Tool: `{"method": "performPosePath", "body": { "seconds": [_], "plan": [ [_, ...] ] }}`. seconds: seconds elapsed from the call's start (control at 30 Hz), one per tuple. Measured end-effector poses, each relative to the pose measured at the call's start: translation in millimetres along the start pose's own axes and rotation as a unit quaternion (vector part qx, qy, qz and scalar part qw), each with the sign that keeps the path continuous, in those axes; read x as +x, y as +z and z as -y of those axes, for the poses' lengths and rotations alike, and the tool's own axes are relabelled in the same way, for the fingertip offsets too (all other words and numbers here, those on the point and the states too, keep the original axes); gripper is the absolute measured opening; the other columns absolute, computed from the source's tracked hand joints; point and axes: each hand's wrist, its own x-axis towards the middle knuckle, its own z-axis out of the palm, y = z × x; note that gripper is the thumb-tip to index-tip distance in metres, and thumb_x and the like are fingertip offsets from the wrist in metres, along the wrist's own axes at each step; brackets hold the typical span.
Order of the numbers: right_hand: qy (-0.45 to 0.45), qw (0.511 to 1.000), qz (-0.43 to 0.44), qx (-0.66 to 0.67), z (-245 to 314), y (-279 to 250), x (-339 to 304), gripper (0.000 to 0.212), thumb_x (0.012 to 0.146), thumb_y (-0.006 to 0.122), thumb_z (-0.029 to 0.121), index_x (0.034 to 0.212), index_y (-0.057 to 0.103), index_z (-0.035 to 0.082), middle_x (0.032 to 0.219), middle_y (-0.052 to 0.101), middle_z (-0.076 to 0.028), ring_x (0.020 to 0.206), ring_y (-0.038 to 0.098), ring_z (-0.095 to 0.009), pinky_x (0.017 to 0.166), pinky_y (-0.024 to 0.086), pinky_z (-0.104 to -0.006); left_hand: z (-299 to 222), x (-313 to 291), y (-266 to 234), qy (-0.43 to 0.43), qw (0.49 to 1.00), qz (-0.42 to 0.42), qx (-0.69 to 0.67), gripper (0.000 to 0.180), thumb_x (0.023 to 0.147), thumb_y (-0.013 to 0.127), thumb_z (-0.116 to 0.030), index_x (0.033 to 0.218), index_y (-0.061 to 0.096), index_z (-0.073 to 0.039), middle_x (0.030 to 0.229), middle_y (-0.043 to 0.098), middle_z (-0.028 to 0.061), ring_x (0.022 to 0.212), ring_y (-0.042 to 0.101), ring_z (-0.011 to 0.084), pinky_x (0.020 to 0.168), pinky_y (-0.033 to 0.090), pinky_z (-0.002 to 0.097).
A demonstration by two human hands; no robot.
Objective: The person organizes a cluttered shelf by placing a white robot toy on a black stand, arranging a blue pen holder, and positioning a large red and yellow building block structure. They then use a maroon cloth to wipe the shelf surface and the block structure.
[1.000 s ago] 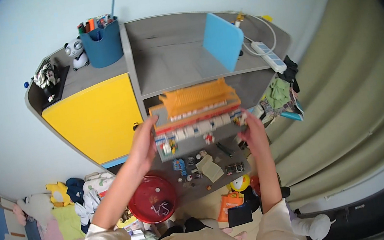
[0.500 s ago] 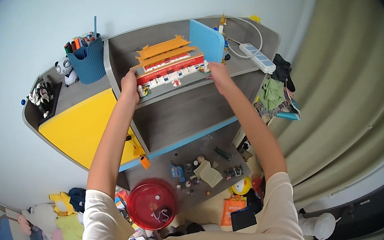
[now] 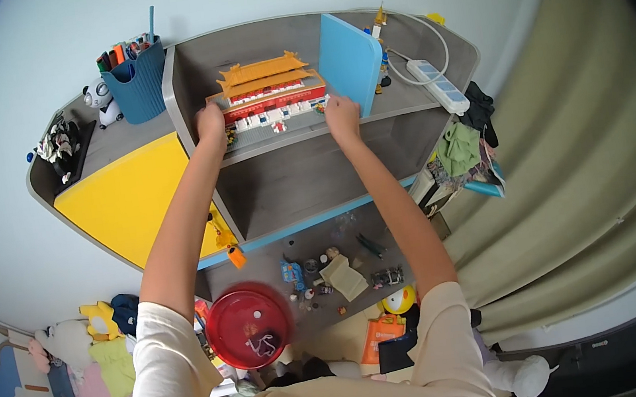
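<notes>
brick model on shelf, board right, pen pot perhaps left

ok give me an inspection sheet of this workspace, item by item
surface: grey shelf unit, upper compartment in use
job's things: red, white and orange brick-built temple model resting on the upper shelf
clutter: blue pen holder, panda toy, blue panel; small parts and red round lid below
grippers: left hand and right hand at the model's two ends
cables: white power strip with white cord
surroundings: pale wall, yellow cupboard door, beige curtain
</notes>
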Motion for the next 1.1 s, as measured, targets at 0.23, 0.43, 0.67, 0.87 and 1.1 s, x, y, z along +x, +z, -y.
{"method": "performPosePath", "body": {
  "seconds": [0.23,0.43,0.67,0.87,1.1],
  "plan": [
    [0.047,0.999,0.004,0.007,11.7,3.6,-5.7,0.031,0.082,0.044,0.024,0.091,0.069,0.008,0.108,0.057,-0.011,0.107,0.044,-0.033,0.093,0.033,-0.0439,-2.2,6.9,-5.2,0.056,0.994,-0.005,0.098,0.042,0.085,0.037,-0.021,0.113,0.050,0.008,0.113,0.055,0.0217,0.104,0.054,0.0297,0.091,0.037,0.0345],
    [0.044,0.998,0.036,-0.012,15.8,1.1,-6.9,0.030,0.082,0.045,0.024,0.089,0.068,0.007,0.111,0.053,-0.010,0.107,0.042,-0.033,0.092,0.033,-0.0442,-8.0,13.7,-13.4,0.030,0.987,0.019,0.156,0.040,0.084,0.034,-0.016,0.111,0.051,0.008,0.109,0.055,0.0219,0.099,0.055,0.0275,0.087,0.040,0.0330],
    [-0.010,0.999,0.034,-0.027,-4.1,2.1,-2.8,0.029,0.081,0.046,0.023,0.093,0.067,0.007,0.110,0.052,-0.009,0.104,0.042,-0.031,0.091,0.033,-0.0436,-17.5,12.5,-10.3,-0.061,0.977,0.071,0.191,0.040,0.088,0.032,-0.015,0.120,0.045,0.005,0.107,0.055,0.0159,0.092,0.054,0.0197,0.080,0.041,0.0295],
    [-0.037,0.998,0.036,-0.039,-0.7,7.7,-5.7,0.029,0.080,0.048,0.022,0.097,0.067,0.008,0.110,0.052,-0.008,0.105,0.042,-0.030,0.090,0.033,-0.0431,9.3,58.1,-9.0,0.005,0.972,0.024,0.235,0.034,0.086,0.038,-0.006,0.114,0.051,0.007,0.112,0.054,0.0209,0.101,0.055,0.0245,0.083,0.042,0.0330],
    [-0.015,0.998,0.064,-0.008,-2.3,2.8,-2.7,0.036,0.079,0.050,0.025,0.109,0.059,0.008,0.114,0.051,-0.009,0.108,0.040,-0.032,0.092,0.031,-0.0461,-17.9,-1.6,-9.9,0.025,0.978,0.026,0.207,0.036,0.088,0.038,-0.012,0.118,0.048,0.006,0.110,0.055,0.0186,0.100,0.054,0.0238,0.082,0.042,0.0317]
  ]
}}
